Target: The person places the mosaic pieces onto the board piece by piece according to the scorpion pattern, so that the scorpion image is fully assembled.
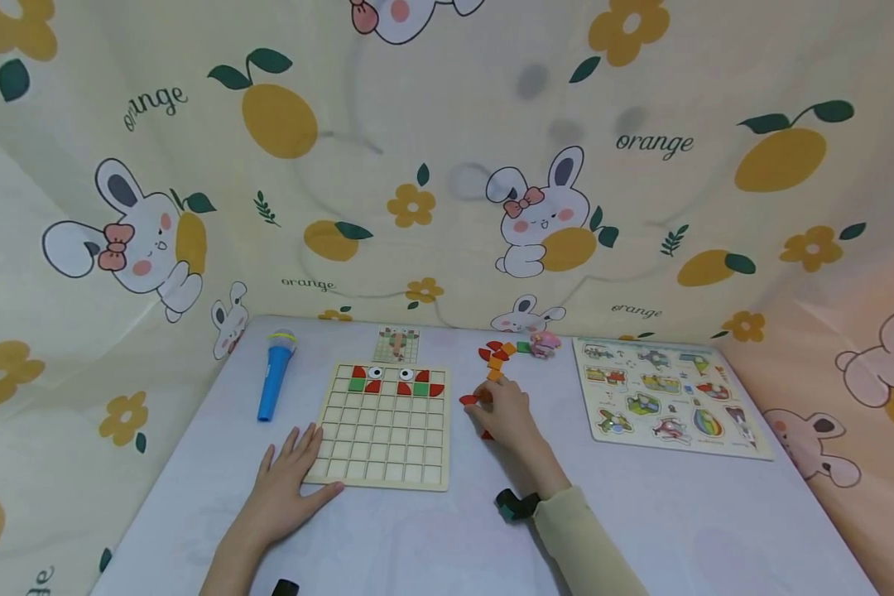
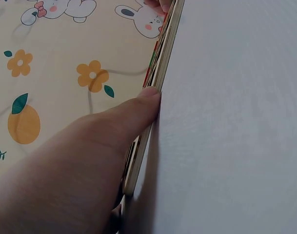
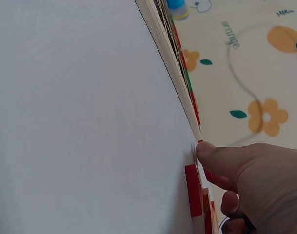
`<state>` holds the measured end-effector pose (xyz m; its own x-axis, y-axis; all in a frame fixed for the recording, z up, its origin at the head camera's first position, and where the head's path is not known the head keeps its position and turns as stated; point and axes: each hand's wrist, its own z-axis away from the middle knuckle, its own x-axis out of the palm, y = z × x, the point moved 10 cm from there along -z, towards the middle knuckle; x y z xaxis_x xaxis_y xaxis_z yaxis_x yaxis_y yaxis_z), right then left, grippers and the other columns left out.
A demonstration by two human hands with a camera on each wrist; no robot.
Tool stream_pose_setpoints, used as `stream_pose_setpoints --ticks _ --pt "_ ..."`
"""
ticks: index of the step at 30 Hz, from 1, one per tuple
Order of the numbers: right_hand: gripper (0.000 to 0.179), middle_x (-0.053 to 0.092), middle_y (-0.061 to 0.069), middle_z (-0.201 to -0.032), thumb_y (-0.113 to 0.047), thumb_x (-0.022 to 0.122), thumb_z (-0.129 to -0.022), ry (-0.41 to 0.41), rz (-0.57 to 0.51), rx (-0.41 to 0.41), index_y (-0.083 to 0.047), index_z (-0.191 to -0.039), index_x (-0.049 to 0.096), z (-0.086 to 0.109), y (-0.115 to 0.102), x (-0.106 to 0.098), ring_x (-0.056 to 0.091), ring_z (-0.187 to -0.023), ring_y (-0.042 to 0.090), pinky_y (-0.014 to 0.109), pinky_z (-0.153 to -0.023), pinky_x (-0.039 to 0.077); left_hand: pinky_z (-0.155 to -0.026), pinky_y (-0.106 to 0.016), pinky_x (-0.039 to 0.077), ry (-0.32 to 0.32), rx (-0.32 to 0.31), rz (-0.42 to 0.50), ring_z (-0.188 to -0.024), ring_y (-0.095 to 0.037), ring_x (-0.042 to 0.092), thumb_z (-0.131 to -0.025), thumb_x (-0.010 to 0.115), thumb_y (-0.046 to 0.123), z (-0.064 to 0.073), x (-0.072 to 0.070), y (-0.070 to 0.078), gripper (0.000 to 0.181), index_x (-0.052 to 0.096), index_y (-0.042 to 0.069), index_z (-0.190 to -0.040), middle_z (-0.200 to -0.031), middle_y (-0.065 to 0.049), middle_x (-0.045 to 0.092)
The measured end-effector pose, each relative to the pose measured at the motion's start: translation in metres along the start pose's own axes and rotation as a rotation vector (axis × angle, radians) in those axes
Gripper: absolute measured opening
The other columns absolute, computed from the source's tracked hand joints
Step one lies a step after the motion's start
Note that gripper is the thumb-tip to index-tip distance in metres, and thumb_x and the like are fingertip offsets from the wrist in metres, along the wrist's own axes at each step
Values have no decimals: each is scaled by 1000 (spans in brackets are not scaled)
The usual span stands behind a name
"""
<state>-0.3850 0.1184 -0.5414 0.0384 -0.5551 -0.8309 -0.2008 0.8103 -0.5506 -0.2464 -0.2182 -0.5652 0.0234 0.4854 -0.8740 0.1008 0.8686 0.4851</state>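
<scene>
In the head view a wooden grid board (image 1: 383, 439) lies on the table, with red, green and eye-marked tiles in its top two rows. My left hand (image 1: 283, 488) rests at its lower left corner, fingers spread along the left side and thumb (image 2: 149, 92) against the near edge. To the right of the board, my right hand (image 1: 510, 414) reaches over loose tiles and pinches a red tile (image 1: 468, 400) between thumb and fingers. Another red tile (image 3: 193, 190) stands out below the thumb in the right wrist view. Orange tiles (image 1: 495, 363) lie just beyond the fingers.
A small picture card (image 1: 397, 344) lies behind the board. The blue toy microphone (image 1: 271, 381) is at the left. A green tile (image 1: 523, 348) and a pink figurine (image 1: 545, 344) sit at the back; a picture puzzle board (image 1: 670, 397) lies at the right. Patterned cloth (image 1: 447, 165) hangs behind.
</scene>
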Motion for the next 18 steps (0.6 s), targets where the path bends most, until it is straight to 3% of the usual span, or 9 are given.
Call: stream_pose_setpoints --ticks 13,18 --pt "31 58 4 -89 -34 88 -89 3 24 90 -9 -101 74 4 -7 -2 53 -90 23 42 -82 41 -125 -73 5 -1 2 2 -161 -48 15 -92 70 66 0 1 -1 104 33 3 -165 -172 -19 29" --pt "31 61 4 -93 -34 87 -90 -10 25 88 -11 -109 77 2 -6 0 53 -94 24 45 -85 42 -126 -72 4 -11 -6 -2 -161 -47 14 -92 69 68 -1 2 -2 104 32 4 -166 -173 -18 28"
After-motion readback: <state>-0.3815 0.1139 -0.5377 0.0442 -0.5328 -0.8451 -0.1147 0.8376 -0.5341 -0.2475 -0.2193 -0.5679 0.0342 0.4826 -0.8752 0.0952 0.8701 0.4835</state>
